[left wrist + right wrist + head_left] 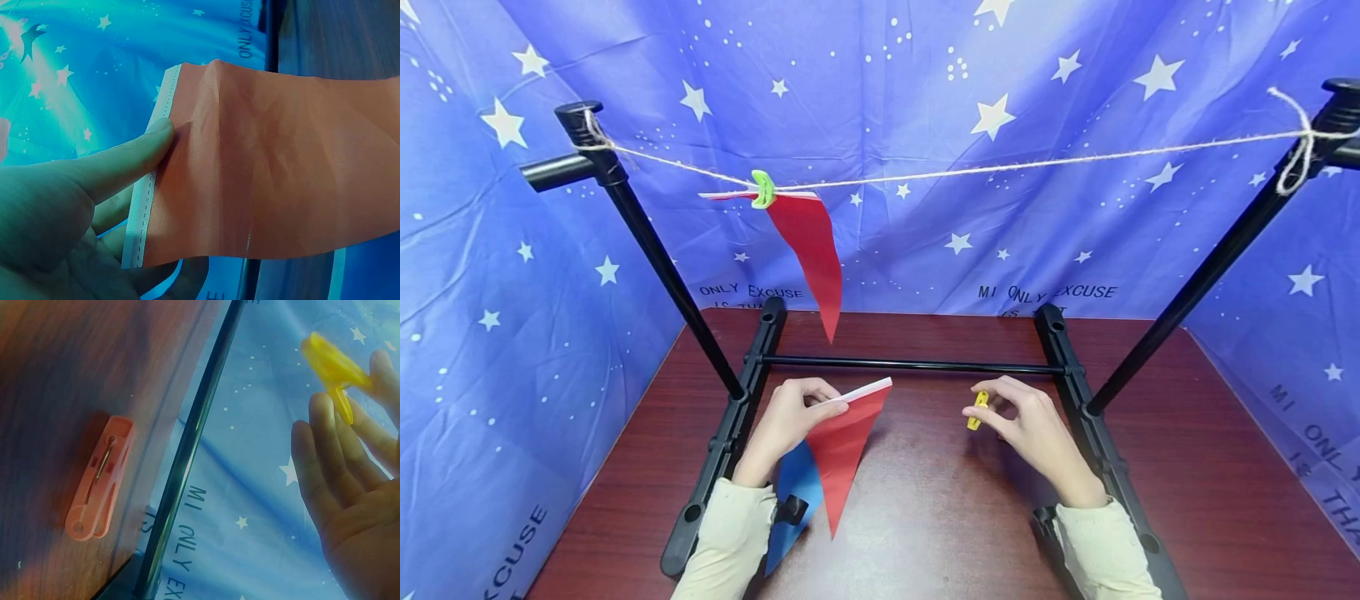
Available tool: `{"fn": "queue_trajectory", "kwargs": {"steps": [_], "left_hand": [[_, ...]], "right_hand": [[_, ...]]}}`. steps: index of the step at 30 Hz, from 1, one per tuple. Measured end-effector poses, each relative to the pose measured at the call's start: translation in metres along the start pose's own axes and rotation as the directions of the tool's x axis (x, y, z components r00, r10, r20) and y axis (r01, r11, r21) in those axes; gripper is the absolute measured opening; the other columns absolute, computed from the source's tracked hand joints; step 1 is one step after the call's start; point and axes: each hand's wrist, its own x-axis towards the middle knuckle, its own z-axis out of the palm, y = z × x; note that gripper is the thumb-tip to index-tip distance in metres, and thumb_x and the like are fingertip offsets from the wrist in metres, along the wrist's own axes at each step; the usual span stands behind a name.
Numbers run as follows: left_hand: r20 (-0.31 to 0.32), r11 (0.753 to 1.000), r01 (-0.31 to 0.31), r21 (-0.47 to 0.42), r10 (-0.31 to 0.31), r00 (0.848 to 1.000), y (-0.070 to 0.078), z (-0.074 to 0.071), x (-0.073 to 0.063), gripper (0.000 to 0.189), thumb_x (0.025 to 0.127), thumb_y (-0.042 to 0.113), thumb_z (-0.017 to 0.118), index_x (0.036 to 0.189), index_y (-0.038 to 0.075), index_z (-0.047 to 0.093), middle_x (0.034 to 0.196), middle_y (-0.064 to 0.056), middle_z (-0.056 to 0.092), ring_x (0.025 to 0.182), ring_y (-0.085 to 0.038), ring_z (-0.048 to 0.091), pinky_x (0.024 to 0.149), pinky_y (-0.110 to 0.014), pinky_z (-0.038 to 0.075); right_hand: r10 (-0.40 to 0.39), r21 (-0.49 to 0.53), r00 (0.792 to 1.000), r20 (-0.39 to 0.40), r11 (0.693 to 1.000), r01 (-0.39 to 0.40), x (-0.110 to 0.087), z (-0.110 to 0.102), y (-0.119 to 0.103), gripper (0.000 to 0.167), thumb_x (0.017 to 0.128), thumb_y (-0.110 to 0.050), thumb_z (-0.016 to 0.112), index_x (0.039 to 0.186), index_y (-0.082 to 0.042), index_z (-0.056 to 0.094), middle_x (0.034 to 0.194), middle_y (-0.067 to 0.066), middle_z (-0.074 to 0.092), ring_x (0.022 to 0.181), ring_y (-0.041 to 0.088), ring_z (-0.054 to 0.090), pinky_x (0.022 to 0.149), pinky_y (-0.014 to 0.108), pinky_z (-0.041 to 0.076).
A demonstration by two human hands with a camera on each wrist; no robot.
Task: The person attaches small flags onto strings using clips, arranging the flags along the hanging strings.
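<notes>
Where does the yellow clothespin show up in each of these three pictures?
Head: the yellow clothespin is right of centre and below mid-height, pinched in the right hand.
Left wrist: not in it.
Right wrist: upper right, the clothespin at the fingertips.
Shared landmark: the blue star-printed cloth appears in all three.

Creased blue star-print fabric backdrop (pixel 880 75) wraps three sides, dark lettering (pixel 1086 292); reddish-brown wood-grain tabletop (pixel 925 467) shows glare.
</notes>
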Motion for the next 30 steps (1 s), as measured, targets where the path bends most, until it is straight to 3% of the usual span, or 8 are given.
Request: {"fn": "queue_trajectory", "kwargs": {"steps": [10, 16, 21, 30], "left_hand": [[0.007, 1.000, -0.023, 0.009, 0.023, 1.000, 0.017, 0.001, 0.002, 0.008, 0.084, 0.020, 0.080, 0.090, 0.015, 0.078, 0.080, 0.003, 0.072, 0.072, -0.014, 0.060, 0.065, -0.027, 0.048], [0.008, 0.999, -0.047, 0.026, 0.047, 0.999, 0.024, 0.000, 0.004, 0.009, 0.085, 0.021, 0.079, 0.091, 0.015, 0.080, 0.085, 0.002, 0.074, 0.080, -0.018, 0.062, 0.070, -0.029, 0.048], [0.014, 0.998, -0.063, 0.022, 0.062, 0.998, 0.031, -0.001, 0.004, 0.009, 0.086, 0.021, 0.079, 0.093, 0.016, 0.080, 0.088, 0.002, 0.075, 0.082, -0.017, 0.062, 0.070, -0.029, 0.050], [0.033, 0.997, -0.080, 0.015, 0.080, 0.996, 0.042, -0.003, 0.007, 0.009, 0.086, 0.022, 0.078, 0.095, 0.018, 0.080, 0.089, 0.004, 0.075, 0.081, -0.013, 0.061, 0.070, -0.028, 0.050]], "right_hand": [[0.048, 0.079, 0.999, 0.001, 0.996, -0.048, 0.002, -0.007, -0.006, 0.038, 0.074, -0.017, 0.086, 0.108, -0.014, 0.070, 0.084, -0.007, 0.072, 0.074, 0.002, 0.064, 0.051, 0.017, 0.049], [0.075, 0.113, 0.997, 0.005, 0.991, -0.075, 0.004, -0.013, -0.011, 0.035, 0.075, -0.017, 0.086, 0.107, -0.016, 0.072, 0.087, -0.004, 0.074, 0.078, 0.005, 0.067, 0.055, 0.017, 0.053], [0.035, 0.092, 0.999, -0.035, 0.995, -0.032, 0.007, -0.017, -0.012, 0.037, 0.073, -0.013, 0.087, 0.107, -0.012, 0.073, 0.087, -0.003, 0.075, 0.081, 0.011, 0.071, 0.067, 0.012, 0.051], [0.015, 0.048, 0.998, -0.058, 0.999, -0.012, 0.011, -0.025, -0.018, 0.036, 0.073, -0.018, 0.088, 0.106, -0.014, 0.073, 0.088, -0.004, 0.075, 0.082, 0.010, 0.070, 0.071, 0.013, 0.047]]}}
